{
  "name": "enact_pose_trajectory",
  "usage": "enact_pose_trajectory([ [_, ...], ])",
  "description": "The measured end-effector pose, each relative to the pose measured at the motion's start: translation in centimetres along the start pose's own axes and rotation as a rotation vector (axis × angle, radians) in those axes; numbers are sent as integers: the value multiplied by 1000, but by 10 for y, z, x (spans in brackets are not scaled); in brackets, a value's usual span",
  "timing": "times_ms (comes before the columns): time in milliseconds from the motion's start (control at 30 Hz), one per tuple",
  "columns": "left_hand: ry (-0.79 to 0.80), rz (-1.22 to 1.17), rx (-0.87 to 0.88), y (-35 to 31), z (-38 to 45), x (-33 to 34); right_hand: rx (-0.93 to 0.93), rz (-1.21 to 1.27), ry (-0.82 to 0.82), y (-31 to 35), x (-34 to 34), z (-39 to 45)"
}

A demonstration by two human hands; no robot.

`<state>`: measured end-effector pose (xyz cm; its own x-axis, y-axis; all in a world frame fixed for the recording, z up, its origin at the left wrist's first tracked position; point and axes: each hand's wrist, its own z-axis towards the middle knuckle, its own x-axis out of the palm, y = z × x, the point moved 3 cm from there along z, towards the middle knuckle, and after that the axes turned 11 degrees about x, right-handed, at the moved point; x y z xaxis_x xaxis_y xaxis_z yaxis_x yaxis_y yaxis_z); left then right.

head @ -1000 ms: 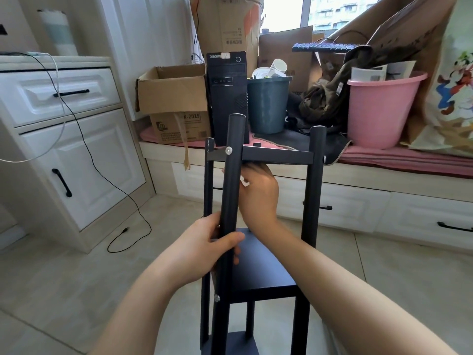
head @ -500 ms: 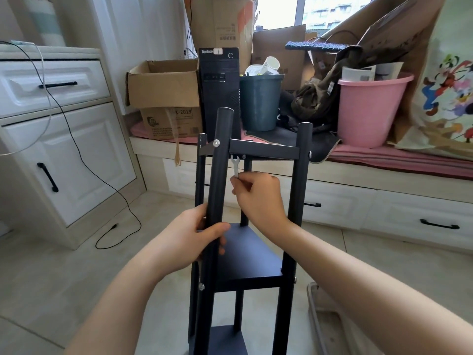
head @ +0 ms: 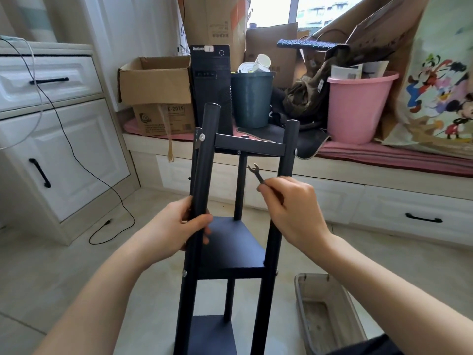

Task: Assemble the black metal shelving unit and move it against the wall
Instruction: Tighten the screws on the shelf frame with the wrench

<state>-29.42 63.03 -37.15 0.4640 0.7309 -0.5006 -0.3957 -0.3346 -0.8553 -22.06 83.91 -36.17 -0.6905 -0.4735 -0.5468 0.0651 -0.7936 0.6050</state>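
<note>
Bolt-tightening stage: left hand (head: pixel 176 226) wrapped round the post (head: pixel 204 160), right hand (head: pixel 291 208) pinching the wrench (head: pixel 256 173). Next it probably needs seating on a top-shelf bolt (head: pixel 239 152).

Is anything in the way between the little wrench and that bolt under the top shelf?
Nothing visible. The right hand holds the wrench up in open air, just below and right of the bolt under the top shelf bar. The back post stands beside that path, left of the wrench, not across it.
</note>
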Motion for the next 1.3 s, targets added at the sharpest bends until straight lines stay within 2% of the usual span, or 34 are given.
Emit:
enact_pose_trajectory([
  [200,5,99,-28,8,-1,0,170,116,10,-17,-6,3],
  [333,9,97,-22,9,1,0,370,331,126,-27,-4,5],
  [467,-11,48,-38,8,1,2,464,521,232,-28,1,6],
  [800,-48,42,24,8,7,6,463,523,66,-33,4,5],
  [1300,-93,50,53,20,16,10,394,520,18,-23,1,3],
])
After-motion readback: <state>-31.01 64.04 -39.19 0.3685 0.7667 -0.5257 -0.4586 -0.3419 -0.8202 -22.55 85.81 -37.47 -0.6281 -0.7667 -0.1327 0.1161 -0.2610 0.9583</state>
